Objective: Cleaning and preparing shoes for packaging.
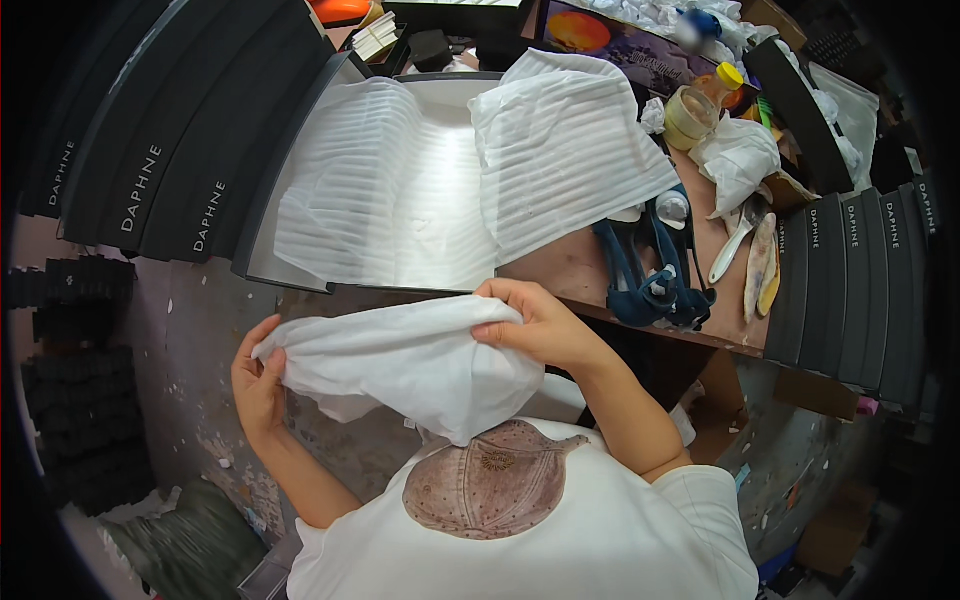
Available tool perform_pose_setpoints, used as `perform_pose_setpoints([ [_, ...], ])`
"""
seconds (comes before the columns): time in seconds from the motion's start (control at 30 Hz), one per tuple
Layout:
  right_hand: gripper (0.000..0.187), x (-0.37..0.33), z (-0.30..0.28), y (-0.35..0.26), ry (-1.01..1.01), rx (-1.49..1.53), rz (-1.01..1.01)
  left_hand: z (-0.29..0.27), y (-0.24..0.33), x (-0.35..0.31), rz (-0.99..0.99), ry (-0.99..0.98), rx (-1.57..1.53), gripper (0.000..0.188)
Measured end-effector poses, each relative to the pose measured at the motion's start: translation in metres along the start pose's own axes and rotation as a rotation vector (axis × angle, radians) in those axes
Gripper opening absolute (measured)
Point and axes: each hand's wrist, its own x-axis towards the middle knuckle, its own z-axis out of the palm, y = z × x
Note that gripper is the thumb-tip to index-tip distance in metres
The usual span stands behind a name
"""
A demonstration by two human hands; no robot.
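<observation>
A thin, soft white cloth (400,350) stretches between my hands above my lap; I cannot tell whether it is a flat sheet or a bag. My left hand (258,385) pinches its left end between thumb and fingers. At the upper right edge, my right hand (535,325) grips it with the thumb on top. Just beyond lies an open shoe box (262,255), lined with ribbed white wrapping paper (345,175) that spreads over its right side. A pair of dark blue heeled sandals (650,290) rests to the right of the box, with white stuffing in them.
Dark shoe boxes stand in rows at the left (170,150) and right (850,290). On the brown table (560,268) are a white-handled brush (735,252), rolls of tape (690,115), a yellow-capped bottle (722,85) and crumpled white paper (738,155).
</observation>
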Motion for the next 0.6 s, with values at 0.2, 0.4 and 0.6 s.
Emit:
perform_pose_setpoints([
  [0.2,0.014,0.009,0.002,0.002,0.266,-0.287,-0.011,-0.033,-0.039,0.013,-0.001,0.175,0.22,0.028],
  [0.4,0.015,0.002,-0.011,0.017,0.028,0.099,0.1,-0.053,-0.056,0.012,-0.086,0.2,-0.01,0.026],
  [0.6,0.018,-0.007,0.01,0.011,0.23,-0.124,0.05,-0.078,-0.09,0.004,-0.061,0.295,0.121,0.023],
])
